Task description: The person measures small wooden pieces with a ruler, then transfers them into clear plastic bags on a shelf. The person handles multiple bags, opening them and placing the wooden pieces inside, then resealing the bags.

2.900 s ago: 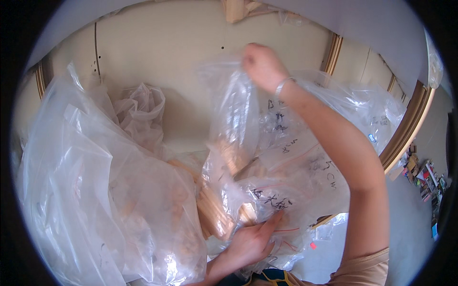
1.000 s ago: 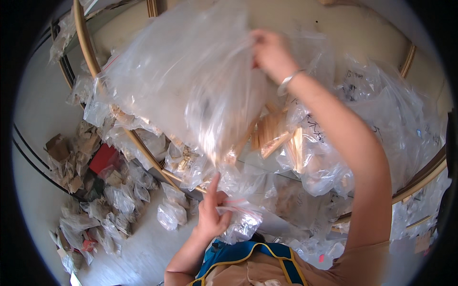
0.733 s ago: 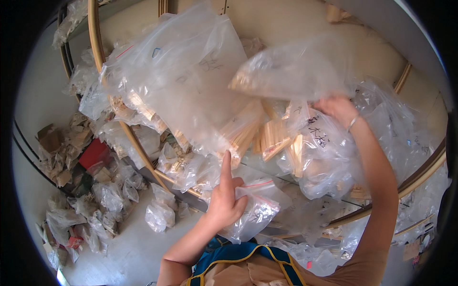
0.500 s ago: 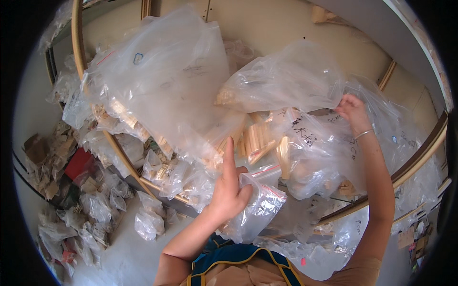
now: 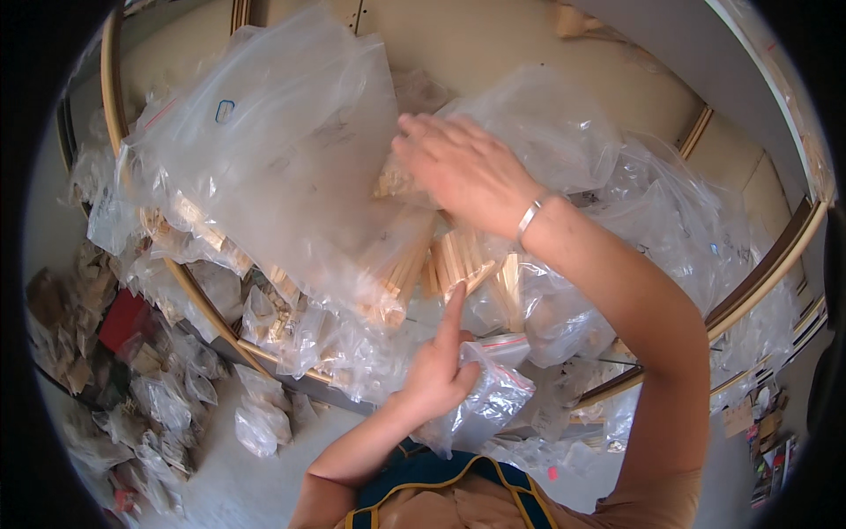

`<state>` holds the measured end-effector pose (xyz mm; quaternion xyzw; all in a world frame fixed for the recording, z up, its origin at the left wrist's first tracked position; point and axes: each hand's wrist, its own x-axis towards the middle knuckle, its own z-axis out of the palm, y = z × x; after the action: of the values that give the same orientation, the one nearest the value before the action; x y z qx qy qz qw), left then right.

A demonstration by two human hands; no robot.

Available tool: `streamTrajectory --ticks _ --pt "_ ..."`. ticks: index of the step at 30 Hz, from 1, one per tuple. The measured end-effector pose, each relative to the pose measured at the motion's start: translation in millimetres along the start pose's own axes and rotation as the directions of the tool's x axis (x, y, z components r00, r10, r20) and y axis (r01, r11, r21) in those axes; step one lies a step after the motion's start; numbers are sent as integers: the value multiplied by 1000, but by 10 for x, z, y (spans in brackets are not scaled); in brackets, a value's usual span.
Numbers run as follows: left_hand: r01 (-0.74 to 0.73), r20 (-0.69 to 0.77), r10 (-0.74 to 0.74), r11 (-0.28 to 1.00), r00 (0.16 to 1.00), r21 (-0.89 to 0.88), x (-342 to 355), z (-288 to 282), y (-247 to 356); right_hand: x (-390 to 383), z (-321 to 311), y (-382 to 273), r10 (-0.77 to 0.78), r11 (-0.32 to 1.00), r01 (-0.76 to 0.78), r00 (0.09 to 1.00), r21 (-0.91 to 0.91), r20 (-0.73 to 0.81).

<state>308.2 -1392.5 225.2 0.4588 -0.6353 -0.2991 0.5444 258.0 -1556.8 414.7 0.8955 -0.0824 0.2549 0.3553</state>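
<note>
My left hand point(image 5: 434, 375) is closed on a zip-lock bag point(image 5: 500, 394), clear with a red seal line, its index finger pointing up toward the shelf. My right hand point(image 5: 467, 166), slightly blurred, reaches across with its fingers stretched out, above a clear bag point(image 5: 560, 132) at the back. It appears to hold nothing, though its palm is hidden. Left of it lies a large cloudy plastic bag point(image 5: 291, 132) with pale wooden sticks in its lower end. More wooden sticks point(image 5: 462, 256) show just beyond my left fingertip.
Wood-toned rails point(image 5: 207, 309) edge the shelf. Clear bags point(image 5: 679, 220) lie heaped at the right. Below left, several small filled bags point(image 5: 167, 397) and a red item point(image 5: 125, 322) cover the lower area. A bag point(image 5: 263, 423) sits on the grey floor.
My right hand has let go of the clear bag's right edge and swung left across the shelf. My left hand, still holding the zip-lock bag, has shifted slightly right and down.
</note>
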Motion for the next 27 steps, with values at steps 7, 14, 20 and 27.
streamTrajectory --ticks 7,14,20,27 --pt "-33 -260 64 992 963 120 -404 -421 -311 -575 125 524 140 988 -79 807 -131 573" --pt "-86 -523 -24 979 852 -185 -410 -537 -491 -1372 -312 493 -63 996 88 873 -30 484" --pt "-29 -470 -190 908 862 -419 -186 -566 -376 -1272 -336 507 34 987 -112 837 111 546" --pt "-43 -453 -165 909 876 -414 -124 -584 -387 -603 -771 227 78 892 -210 944 400 321"
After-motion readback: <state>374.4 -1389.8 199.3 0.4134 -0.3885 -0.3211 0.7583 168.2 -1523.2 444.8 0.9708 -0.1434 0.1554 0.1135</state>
